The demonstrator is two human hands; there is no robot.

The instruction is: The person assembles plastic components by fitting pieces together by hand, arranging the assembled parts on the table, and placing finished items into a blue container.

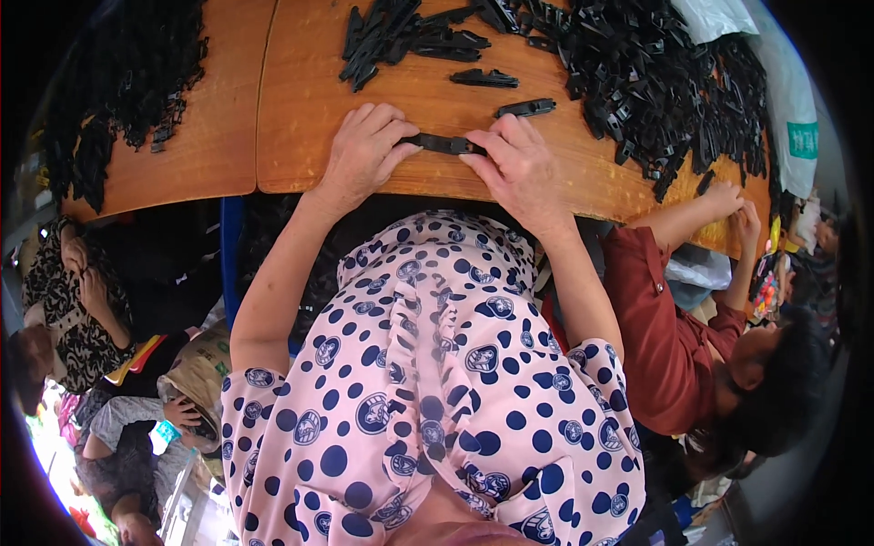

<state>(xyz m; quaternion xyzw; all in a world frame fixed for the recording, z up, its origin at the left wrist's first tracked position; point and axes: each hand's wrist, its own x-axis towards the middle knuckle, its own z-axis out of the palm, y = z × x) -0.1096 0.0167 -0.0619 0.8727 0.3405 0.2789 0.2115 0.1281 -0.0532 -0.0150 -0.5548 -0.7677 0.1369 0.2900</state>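
Observation:
A long, narrow black plastic piece (pixel 442 144), clip-like in shape, is held level just above the near edge of the wooden table. My left hand (pixel 362 153) pinches its left end between thumb and fingers. At the other end my right hand (pixel 521 168) grips it the same way, fingertips partly covering that end. Just beyond my right fingers lies a similar black piece (pixel 525 107), and another loose piece (pixel 484 79) rests a little farther off. What exact kind of part these are, I cannot tell.
A big heap of black pieces (pixel 637 82) covers the table's (pixel 309 109) right side. A smaller pile (pixel 410 41) lies ahead, and more pieces (pixel 127 82) are at far left. A pale plastic bag (pixel 783 100) stands at right. A person in a red-brown top (pixel 655 318) works close by.

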